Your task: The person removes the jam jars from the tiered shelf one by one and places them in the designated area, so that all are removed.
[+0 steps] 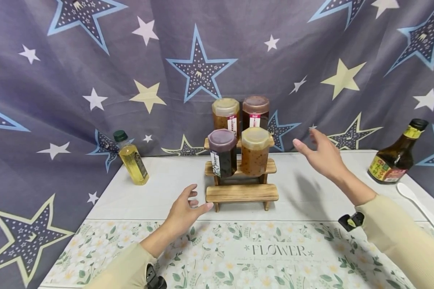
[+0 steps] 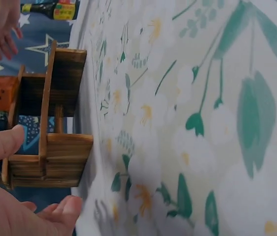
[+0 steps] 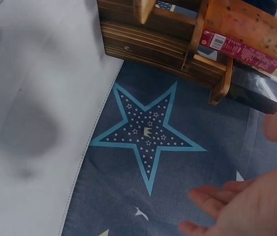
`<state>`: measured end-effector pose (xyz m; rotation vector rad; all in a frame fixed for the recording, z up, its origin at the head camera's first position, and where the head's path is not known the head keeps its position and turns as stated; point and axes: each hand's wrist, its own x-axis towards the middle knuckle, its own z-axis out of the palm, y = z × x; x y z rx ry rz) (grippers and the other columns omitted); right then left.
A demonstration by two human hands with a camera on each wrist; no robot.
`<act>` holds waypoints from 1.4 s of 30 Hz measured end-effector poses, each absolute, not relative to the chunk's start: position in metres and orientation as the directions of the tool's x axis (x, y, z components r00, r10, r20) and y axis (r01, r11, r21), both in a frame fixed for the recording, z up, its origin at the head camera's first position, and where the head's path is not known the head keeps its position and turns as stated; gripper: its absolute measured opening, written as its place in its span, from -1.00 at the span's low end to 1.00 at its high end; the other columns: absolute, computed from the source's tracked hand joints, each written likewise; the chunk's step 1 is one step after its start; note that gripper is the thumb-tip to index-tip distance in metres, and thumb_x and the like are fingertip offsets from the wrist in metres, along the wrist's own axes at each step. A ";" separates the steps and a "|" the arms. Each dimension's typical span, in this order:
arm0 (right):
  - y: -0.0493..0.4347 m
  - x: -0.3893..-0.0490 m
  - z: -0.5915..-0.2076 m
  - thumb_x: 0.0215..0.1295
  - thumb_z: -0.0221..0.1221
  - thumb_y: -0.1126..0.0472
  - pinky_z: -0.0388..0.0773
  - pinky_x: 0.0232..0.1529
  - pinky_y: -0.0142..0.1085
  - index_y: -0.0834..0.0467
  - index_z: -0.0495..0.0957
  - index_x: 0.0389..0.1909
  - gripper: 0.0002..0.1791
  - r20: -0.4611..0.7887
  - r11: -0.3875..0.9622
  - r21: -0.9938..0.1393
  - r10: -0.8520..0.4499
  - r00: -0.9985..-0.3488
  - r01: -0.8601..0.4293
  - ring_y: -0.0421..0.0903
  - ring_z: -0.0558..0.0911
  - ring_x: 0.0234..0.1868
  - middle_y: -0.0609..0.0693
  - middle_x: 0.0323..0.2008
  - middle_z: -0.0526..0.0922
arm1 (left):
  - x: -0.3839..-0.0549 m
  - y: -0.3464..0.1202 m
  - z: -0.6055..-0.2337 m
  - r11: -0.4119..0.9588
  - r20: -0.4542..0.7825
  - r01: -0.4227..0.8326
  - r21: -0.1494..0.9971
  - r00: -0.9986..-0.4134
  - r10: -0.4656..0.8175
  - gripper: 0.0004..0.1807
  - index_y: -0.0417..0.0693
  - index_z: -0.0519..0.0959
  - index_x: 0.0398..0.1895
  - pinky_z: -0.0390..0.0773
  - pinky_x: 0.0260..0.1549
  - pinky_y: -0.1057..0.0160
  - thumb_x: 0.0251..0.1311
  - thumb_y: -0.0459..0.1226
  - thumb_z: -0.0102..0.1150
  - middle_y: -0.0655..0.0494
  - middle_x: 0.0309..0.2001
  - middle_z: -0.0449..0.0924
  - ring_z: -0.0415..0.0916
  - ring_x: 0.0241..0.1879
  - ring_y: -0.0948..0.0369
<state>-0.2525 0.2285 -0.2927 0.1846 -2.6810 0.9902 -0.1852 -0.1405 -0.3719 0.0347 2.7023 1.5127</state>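
Note:
A three-tier wooden rack (image 1: 242, 193) stands mid-table, its lowest step bare. On the middle step sit a dark jar with a purple lid (image 1: 222, 154) and an amber jar with a yellow lid (image 1: 254, 152). Behind them, on the top step, are another amber jar (image 1: 225, 114) and a dark jar with a brownish lid (image 1: 255, 110). My left hand (image 1: 184, 210) hovers just left of the bottom step, fingers loosely bent and holding nothing. Off to the rack's right, my right hand (image 1: 322, 154) is raised with thumb and fingers apart, nothing in it.
A small oil bottle with a green cap (image 1: 133, 160) stands at the back left. At the right are a dark sauce bottle (image 1: 394, 156) and a white spoon (image 1: 419, 204). A starry curtain (image 1: 202, 48) hangs behind the table; a floral cloth (image 1: 217, 257) covers its front.

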 end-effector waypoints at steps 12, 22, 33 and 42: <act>0.213 -0.280 -0.271 0.33 0.09 -0.22 0.27 0.33 0.20 0.17 -0.10 0.52 -0.06 0.276 0.543 -0.794 -0.079 -0.958 -0.273 0.26 0.20 0.38 0.30 0.40 0.15 | -0.198 -0.132 -0.387 0.333 -0.068 -0.056 0.941 -0.997 0.025 -0.10 -0.10 0.16 0.44 0.65 -0.02 0.09 0.05 -0.20 0.44 -0.22 0.15 0.40 0.48 0.05 -0.04; 0.196 -0.304 -0.246 0.25 0.19 -0.22 0.20 0.40 0.13 0.09 -0.12 0.53 0.01 0.248 0.475 -0.832 -0.143 -0.958 -0.286 0.16 0.19 0.41 0.21 0.43 0.14 | -0.199 -0.121 -0.393 0.287 -0.110 -0.091 0.954 -0.993 0.049 -0.11 -0.04 0.18 0.43 0.65 -0.12 0.17 0.05 -0.21 0.44 -0.16 0.08 0.43 0.48 -0.03 0.04; 0.172 -0.325 -0.232 0.20 0.30 -0.08 0.30 0.37 0.01 0.09 -0.13 0.53 0.05 0.207 0.386 -0.879 -0.218 -0.954 -0.280 0.07 0.27 0.36 0.18 0.37 0.24 | -0.201 -0.122 -0.397 0.294 -0.102 -0.091 0.951 -0.995 0.022 -0.28 -0.01 0.26 0.34 0.58 -0.27 0.25 0.13 -0.21 0.37 -0.04 -0.11 0.55 0.50 -0.20 0.14; 0.154 -0.333 -0.235 0.18 0.35 0.08 0.56 0.03 -0.31 0.13 0.16 0.41 -0.17 0.270 0.304 -0.885 -0.281 -0.921 -0.352 -0.07 0.51 0.07 0.13 0.13 0.47 | -0.203 -0.123 -0.397 0.245 -0.091 -0.077 0.966 -0.995 0.046 -0.28 -0.07 0.25 0.34 0.68 -0.20 0.20 0.13 -0.27 0.37 -0.06 -0.17 0.57 0.57 -0.29 0.19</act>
